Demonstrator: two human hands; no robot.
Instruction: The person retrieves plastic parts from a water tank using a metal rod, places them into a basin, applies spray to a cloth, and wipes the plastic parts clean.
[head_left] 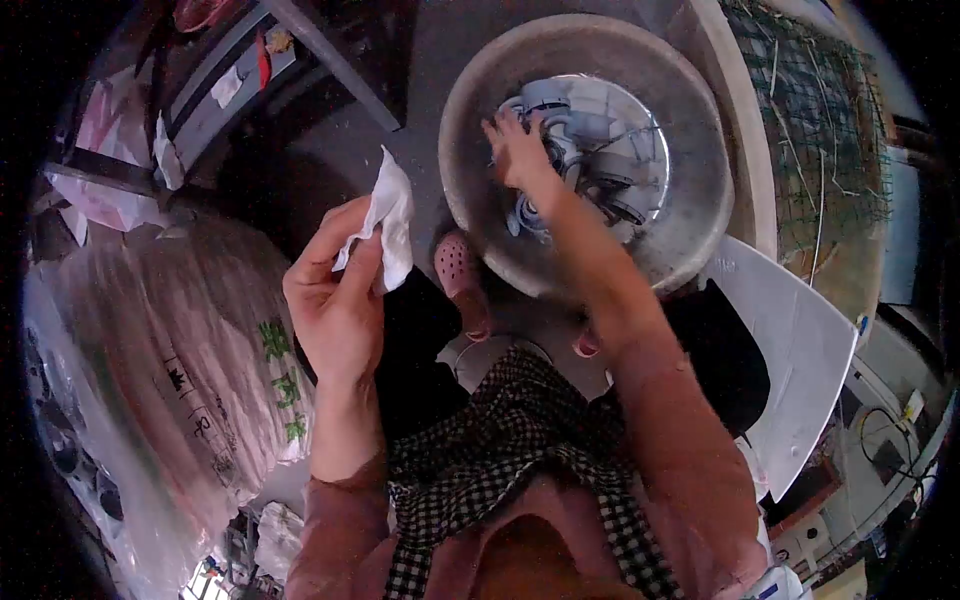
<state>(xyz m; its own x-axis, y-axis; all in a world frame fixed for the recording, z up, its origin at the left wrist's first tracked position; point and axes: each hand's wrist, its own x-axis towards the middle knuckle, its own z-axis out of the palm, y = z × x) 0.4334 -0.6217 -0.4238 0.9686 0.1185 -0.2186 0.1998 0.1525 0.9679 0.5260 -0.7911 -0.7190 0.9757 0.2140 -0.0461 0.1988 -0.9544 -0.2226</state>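
Left grip (335, 290) pinches white cloth (394, 215), right grip (518, 155) splays over basin (698, 130); sack (180, 320) lettering (287, 388) illegible.

The part of the white cloth (397, 225) pinched in the left hand (335, 280) is hidden between thumb and fingers. Whether the right hand's (520, 155) fingertips touch the grey parts (605, 168) beneath cannot be told; these parts overlap and partly hide one another. The right shoe (587, 345) is mostly covered by the right forearm (600, 255). Creases make the plastic sack's (180, 330) print (285, 380) illegible. The top edge cuts off the wire mesh (815, 125) and metal frame (335, 65).
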